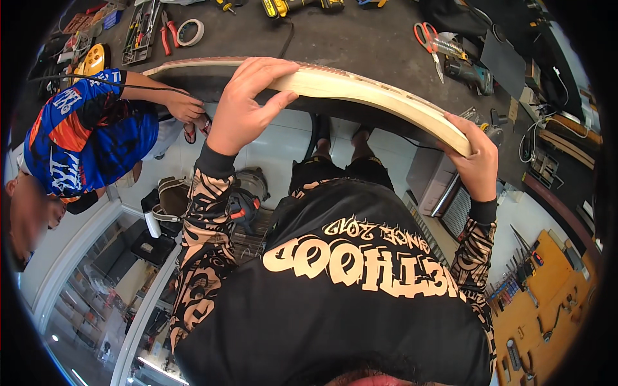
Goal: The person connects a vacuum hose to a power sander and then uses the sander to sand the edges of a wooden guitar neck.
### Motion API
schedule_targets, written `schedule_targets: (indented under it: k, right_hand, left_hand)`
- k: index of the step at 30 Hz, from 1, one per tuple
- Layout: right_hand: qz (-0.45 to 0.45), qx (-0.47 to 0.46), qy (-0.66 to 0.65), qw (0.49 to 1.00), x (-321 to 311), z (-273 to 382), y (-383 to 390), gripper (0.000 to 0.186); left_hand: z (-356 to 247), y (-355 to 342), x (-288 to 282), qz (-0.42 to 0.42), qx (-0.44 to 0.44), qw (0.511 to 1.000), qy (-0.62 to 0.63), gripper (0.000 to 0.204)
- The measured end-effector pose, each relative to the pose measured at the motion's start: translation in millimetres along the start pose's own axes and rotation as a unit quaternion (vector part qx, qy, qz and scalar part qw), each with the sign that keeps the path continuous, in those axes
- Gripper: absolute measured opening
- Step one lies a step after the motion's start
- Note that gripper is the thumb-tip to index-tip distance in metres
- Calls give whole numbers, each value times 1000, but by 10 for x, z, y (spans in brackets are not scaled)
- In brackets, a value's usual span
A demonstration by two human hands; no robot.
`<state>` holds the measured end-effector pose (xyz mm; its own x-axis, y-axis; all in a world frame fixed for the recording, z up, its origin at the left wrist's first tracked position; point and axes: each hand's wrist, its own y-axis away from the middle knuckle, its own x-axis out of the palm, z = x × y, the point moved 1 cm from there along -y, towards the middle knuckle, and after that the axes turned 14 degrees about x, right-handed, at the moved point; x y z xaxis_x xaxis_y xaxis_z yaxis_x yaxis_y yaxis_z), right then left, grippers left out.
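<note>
A long pale wooden piece [367,95], seemingly an instrument neck with a thin reddish top strip, lies across the dark workbench's near edge. My left hand [252,106] is closed on it left of centre, fingers over the top and thumb on the side. My right hand [473,157] grips its right end, thumb and fingers around the pale wood. The neck's far left end runs beside a co-worker's arm; whether they touch is hard to tell.
The workbench [360,38] carries scissors [425,42], pliers [168,32], a tape roll [190,32] and power tools [299,8]. A co-worker [93,135] in blue stands at left, hand [183,106] near a cable. A vacuum [248,199] and bag [172,196] sit below.
</note>
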<state>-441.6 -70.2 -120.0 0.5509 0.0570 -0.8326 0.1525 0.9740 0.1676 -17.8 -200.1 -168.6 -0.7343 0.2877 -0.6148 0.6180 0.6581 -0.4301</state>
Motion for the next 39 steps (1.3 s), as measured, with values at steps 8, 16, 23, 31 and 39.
schedule_targets:
  k: [8,16,23,31,39]
  right_hand:
    - [-3,4,-7,1000,-9,16,3,56]
    - [-4,0,-11,1000,7,16,30,54]
    - [-9,2,-5,1000,15,-5,39,54]
    - [-3,8,-13,1000,-1,0,-11,54]
    - [13,12,-28,999,-63,12,-166,53]
  left_hand:
    - [13,63,82,-29,-44,998,39,41]
    - [78,140,159,-36,-82,992,94,44]
    - [166,163,175,-58,-125,964,226,45]
    - [216,150,187,-63,-134,952,267,46]
    - [321,94,223,-71,-136,949,277,44]
